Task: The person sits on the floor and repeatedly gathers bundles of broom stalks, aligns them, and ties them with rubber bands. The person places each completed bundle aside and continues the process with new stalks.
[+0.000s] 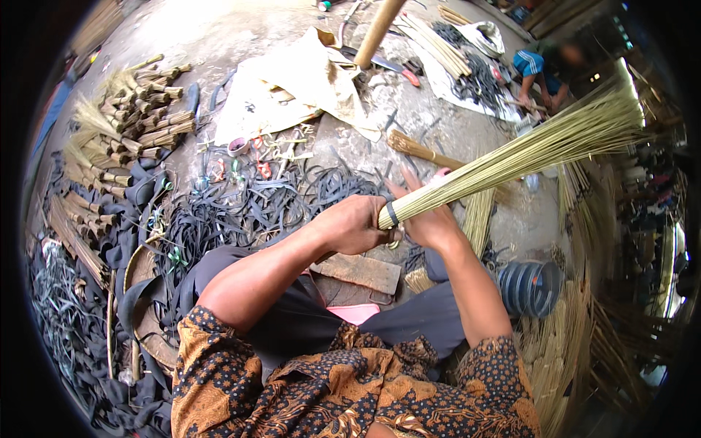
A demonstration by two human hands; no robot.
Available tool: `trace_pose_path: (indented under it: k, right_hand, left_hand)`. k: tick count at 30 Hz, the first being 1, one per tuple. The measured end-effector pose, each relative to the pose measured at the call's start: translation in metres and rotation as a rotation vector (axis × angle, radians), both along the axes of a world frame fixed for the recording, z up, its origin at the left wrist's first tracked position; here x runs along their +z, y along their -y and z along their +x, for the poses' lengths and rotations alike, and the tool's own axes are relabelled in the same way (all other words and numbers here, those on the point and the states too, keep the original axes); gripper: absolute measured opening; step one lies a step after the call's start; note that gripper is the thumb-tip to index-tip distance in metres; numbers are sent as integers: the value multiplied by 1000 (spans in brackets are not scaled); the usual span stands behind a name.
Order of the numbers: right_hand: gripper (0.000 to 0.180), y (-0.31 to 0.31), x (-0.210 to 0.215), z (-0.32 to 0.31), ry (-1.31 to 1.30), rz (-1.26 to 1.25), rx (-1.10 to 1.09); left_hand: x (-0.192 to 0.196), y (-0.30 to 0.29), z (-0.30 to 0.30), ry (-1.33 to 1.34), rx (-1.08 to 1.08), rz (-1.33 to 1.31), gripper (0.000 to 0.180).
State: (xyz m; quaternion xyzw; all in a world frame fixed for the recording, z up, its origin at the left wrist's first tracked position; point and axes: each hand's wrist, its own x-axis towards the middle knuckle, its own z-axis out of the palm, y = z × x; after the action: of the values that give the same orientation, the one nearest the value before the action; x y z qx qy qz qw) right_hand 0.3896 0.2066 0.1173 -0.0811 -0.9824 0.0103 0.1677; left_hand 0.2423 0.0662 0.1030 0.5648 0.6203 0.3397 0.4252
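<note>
A bundle of thin, pale yellow-green sticks (511, 166), like a stick broom, slants up to the far right, its loose ends fanned out. My left hand (356, 225) is closed around its narrow butt end. A dark rubber band (392, 212) circles the bundle just beside that hand. My right hand (432, 225) lies against the bundle's underside past the band, its fingers stretched out and partly blurred or hidden behind the sticks. Below the hands, a wooden block (358, 272) rests between my legs.
Black rubber strips (255, 201) lie heaped ahead and left, near stacked stick bundles (146, 124). A pale sack (281, 84) and a red-handled knife (398, 67) are farther off. Another tied bundle (423, 150) lies beyond my hands. A dark ribbed cylinder (529, 288) stands right. A person (544, 69) crouches far right.
</note>
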Motion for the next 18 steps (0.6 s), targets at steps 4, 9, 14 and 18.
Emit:
trace_pose_path:
  k: [4, 9, 14, 18]
  right_hand:
    - [28, 15, 39, 9, 519, -844, -327]
    - [34, 33, 43, -31, 103, -659, -483]
    - [33, 35, 21, -28, -24, -1232, -373]
    - [34, 61, -5, -4, -294, -1538, -344]
  left_hand:
    - [-17, -7, -3, -327, 236, 18, 28]
    - [-31, -14, 1, -452, 332, 78, 19]
    - [-35, -10, -2, -456, 368, 135, 22]
    - [-38, -16, -10, -499, 418, 87, 23]
